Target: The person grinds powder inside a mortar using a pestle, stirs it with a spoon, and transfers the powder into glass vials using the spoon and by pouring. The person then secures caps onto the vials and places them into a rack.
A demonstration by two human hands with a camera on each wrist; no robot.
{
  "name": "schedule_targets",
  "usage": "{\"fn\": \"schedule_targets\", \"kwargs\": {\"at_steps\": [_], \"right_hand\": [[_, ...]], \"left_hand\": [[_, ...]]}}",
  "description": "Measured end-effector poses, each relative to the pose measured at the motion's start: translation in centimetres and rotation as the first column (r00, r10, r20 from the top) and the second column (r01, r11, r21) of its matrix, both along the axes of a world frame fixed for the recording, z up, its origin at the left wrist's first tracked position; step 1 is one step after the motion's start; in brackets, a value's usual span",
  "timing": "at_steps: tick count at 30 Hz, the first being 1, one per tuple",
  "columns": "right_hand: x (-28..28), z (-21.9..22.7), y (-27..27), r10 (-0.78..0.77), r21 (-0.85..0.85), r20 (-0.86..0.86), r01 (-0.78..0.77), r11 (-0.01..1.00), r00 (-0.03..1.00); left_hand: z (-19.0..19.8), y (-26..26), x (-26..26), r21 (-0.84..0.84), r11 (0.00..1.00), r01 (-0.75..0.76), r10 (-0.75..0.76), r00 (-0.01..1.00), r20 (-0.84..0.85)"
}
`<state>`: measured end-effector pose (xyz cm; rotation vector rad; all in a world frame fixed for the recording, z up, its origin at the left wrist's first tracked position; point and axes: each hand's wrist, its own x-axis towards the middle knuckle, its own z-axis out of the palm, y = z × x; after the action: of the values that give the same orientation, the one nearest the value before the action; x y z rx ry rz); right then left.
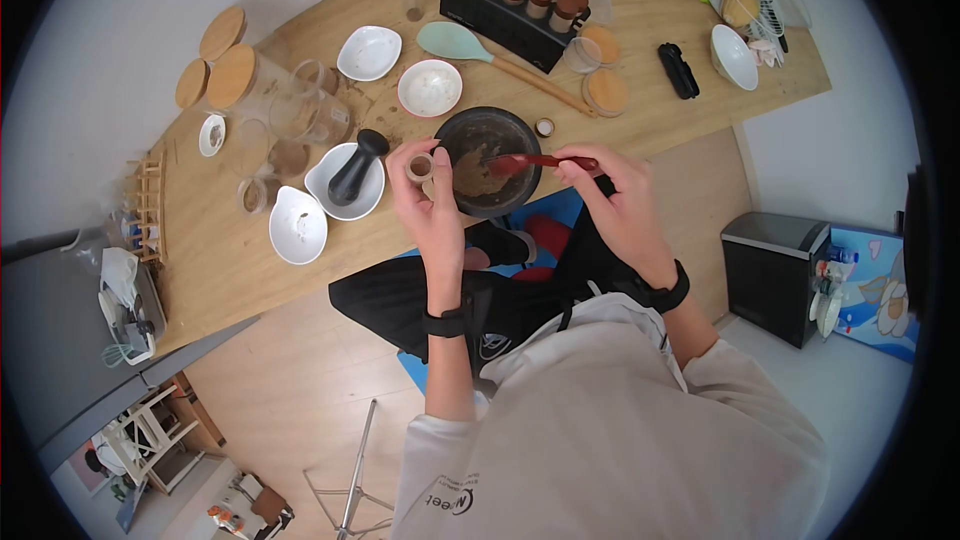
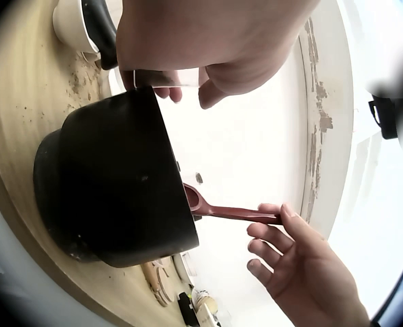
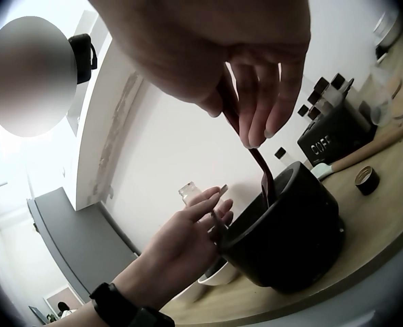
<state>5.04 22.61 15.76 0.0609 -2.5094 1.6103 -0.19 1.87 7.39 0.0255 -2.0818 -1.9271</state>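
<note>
A black mortar (image 1: 521, 127) stands near the table's front edge, with brown powder (image 1: 478, 168) inside. My left hand (image 1: 434, 212) holds a small clear glass jar (image 1: 419, 166) between thumb and fingers, its mouth facing up in the head view, right at the mortar's left rim. My right hand (image 1: 622, 198) pinches the handle of a dark red spoon (image 1: 548, 160). The spoon's bowl dips inside the mortar, over the powder. In the left wrist view the mortar's wall (image 2: 119, 177) hides the powder, and the right hand's lower fingers (image 2: 262, 248) are spread below the handle.
A black pestle (image 1: 352, 172) rests in a white bowl left of the mortar. Behind are a red-rimmed bowl (image 1: 430, 88), a green spatula (image 1: 445, 40) and a black rack (image 1: 500, 20) of brown-capped jars. A small cap (image 1: 544, 127) lies right of the mortar.
</note>
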Motion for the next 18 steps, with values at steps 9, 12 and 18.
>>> {"fn": "schedule_targets", "kwargs": {"at_steps": [9,12,18], "right_hand": [[-2.0,-0.6,-0.9,0.094,0.111,0.005,-0.094,0.989,0.996],[-3.1,-1.3,-0.5,0.149,0.003,0.058,-0.150,0.989,0.987],[-6.4,-3.8,1.3,0.198,-0.200,0.190,-0.159,0.967,0.962]], "left_hand": [[-0.7,-0.1,-0.2,-0.104,0.994,-0.038,0.031,0.997,-0.073],[-1.2,-0.5,-0.1,-0.372,0.924,-0.085,0.025,0.986,-0.163],[-1.3,-0.5,0.0,-0.330,0.941,-0.079,0.031,0.988,-0.148]]}}
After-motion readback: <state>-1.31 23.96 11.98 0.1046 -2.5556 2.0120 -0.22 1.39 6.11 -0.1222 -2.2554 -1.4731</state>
